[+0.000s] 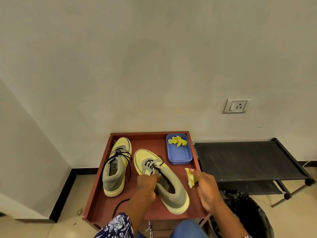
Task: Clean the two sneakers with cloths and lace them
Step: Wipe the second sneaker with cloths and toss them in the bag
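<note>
Left hand [148, 182] grips the tongue of the near sneaker [161, 179] on the red bench [96, 203]. Right hand [205, 184] pinches a yellow cloth [190, 177] just beside it. Second sneaker [117, 166] sits left, another cloth in blue tray [180, 157].

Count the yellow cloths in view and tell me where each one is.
2. One yellow cloth is held in the right hand; another cloth lies crumpled in the blue tray. Others may be hidden.

A pale wall [154, 57] with a socket [236, 105] rises above the beige floor [300, 212], beside a black folding rack [248, 158].
</note>
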The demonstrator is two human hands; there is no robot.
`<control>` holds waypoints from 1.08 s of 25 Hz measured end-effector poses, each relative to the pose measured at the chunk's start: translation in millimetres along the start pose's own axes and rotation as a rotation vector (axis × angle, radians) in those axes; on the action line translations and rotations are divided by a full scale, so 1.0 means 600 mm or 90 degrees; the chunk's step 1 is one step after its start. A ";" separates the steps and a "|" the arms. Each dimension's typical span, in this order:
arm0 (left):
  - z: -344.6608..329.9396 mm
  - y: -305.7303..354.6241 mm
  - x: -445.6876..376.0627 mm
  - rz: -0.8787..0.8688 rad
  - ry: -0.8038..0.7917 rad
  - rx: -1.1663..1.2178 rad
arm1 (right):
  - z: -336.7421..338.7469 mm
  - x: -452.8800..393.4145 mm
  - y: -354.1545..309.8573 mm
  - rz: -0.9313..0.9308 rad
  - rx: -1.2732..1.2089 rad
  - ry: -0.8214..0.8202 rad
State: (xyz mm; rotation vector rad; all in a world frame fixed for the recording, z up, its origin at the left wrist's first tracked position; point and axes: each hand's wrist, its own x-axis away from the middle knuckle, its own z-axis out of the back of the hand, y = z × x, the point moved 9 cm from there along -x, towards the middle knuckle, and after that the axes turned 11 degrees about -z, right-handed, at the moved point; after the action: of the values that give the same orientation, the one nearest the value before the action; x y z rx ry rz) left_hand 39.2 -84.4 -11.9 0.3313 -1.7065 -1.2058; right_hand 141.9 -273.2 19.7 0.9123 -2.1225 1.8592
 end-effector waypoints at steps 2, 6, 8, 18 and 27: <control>0.017 0.004 -0.036 -0.036 -0.019 -0.058 | -0.021 0.007 0.026 -0.014 0.022 0.000; 0.038 -0.007 -0.101 -0.062 -0.043 -0.165 | -0.056 0.004 0.097 -0.084 0.084 -0.012; 0.046 -0.004 -0.115 -0.080 -0.041 -0.198 | -0.065 -0.005 0.129 -0.116 0.103 -0.005; 0.036 -0.035 -0.150 -0.078 -0.091 -0.092 | -0.091 -0.023 0.171 -0.141 0.111 -0.011; 0.079 -0.084 -0.098 -0.044 -0.060 -0.011 | -0.067 -0.055 0.170 -0.103 0.131 0.123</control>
State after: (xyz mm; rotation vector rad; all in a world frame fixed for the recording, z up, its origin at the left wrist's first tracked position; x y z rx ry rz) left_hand 13.3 -41.4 -87.6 0.3308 -1.7768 -1.3039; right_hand 101.9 -220.9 -74.4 0.8758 -1.7193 2.0174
